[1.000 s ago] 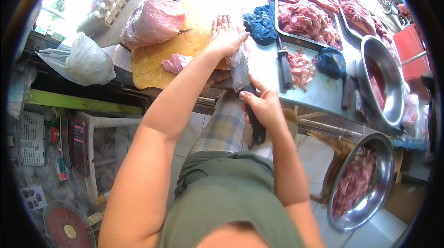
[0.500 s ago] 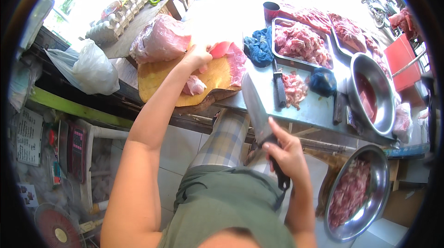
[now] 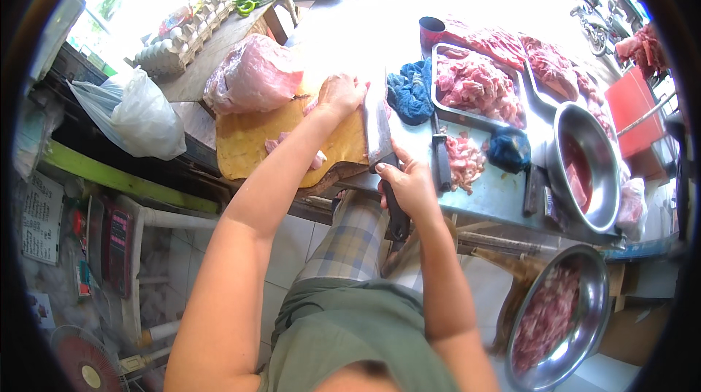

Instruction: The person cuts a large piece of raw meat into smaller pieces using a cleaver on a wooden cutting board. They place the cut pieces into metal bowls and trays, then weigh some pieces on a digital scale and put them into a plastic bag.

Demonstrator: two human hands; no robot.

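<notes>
My right hand (image 3: 412, 181) is wrapped round the black handle of a large kitchen knife (image 3: 377, 129). Its broad blade points away from me along the right edge of a wooden cutting board (image 3: 248, 145). My left hand (image 3: 340, 95) is closed at the board's far right, close beside the blade, with its fingers on a piece of meat mostly hidden by the hand and knife. A big pink block of meat (image 3: 252, 74) rests on the board's far left. Small meat scraps (image 3: 315, 161) lie near the board's middle, partly behind my left forearm.
Right of the board are a blue cloth (image 3: 411, 92), a metal tray (image 3: 478, 120) of cut meat, a second knife (image 3: 442, 162) and a steel basin (image 3: 615, 195). A bowl of meat (image 3: 600, 304) sits lower. Egg trays (image 3: 164, 57) and a white plastic bag (image 3: 150, 118) are at left.
My right hand has brought the knife left and away from me, up to the board's right edge. My left hand has shifted right, toward the blade. The scraps have spread slightly.
</notes>
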